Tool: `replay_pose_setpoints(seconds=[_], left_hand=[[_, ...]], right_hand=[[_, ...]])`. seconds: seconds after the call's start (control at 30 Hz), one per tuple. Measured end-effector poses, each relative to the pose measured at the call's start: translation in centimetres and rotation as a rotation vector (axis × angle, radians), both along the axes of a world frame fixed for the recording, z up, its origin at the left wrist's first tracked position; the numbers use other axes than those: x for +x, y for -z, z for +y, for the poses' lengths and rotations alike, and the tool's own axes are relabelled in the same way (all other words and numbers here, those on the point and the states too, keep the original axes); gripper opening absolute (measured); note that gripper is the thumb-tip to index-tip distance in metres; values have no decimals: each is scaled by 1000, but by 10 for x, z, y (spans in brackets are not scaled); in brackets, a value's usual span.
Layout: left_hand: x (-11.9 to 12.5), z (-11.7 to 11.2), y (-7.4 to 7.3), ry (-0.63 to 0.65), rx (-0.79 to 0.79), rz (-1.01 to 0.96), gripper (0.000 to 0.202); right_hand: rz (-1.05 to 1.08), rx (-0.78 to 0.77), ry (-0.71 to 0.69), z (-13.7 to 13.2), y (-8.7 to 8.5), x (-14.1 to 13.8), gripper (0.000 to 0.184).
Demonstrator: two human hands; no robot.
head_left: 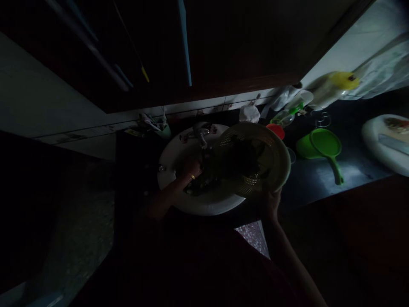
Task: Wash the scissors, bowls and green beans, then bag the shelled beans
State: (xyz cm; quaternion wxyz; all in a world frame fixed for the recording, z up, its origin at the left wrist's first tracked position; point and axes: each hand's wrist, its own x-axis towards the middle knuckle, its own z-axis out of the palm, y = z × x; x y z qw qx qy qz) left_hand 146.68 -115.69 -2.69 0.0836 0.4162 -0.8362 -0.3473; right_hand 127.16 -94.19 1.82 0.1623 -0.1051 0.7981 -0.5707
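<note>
A pale round colander (283, 160), tilted, overlaps the right side of a white wash basin (220, 209). Dark leafy greens (243, 155) lie bunched in it. My right hand (271, 202) grips the colander's near right rim from below. More leafy greens (206, 181) are down in the basin, in deep shadow. Reaching into the basin from the left, my left hand (194, 166), with a gold-coloured bangle at the wrist, is among these greens below the metal tap (202, 135). Its fingers are lost in the dark, so their grip is unclear.
On the right of the dark counter stands a green mug with a handle (326, 143), beside a red cup (275, 131). A white board (377, 143) with a knife on it lies farther right. A holder with toothbrushes (163, 130) stands behind the basin. A dark cabinet (223, 42) overhangs everything.
</note>
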Motion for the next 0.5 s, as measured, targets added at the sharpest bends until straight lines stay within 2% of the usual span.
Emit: replay_pose_setpoints(seconds=[0.07,0.17,0.23,0.27,0.3,0.37,0.43,0.5], left_hand=[[-4,2,-34,110,-58,89,45],[-30,2,-85,238,-213,147,50],[-60,3,-107,314,-293,187,50],[-76,4,-112,340,-325,212,50],[-93,6,-113,365,-346,227,51],[-124,11,-103,404,-336,130,50],[-145,18,-83,442,-242,-118,43],[-150,22,-64,470,-159,-303,39]], right_hand=[[-13,-9,-41,-1,2,3,78],[-29,-25,-92,-3,4,8,77],[-40,-28,-116,-5,4,12,76],[-54,-32,-120,-7,3,14,77],[-79,-37,-121,-8,1,16,77],[-148,-46,-97,-10,-4,17,80],[-211,-22,-62,-11,-8,16,79],[-237,18,-52,-10,-10,12,76]])
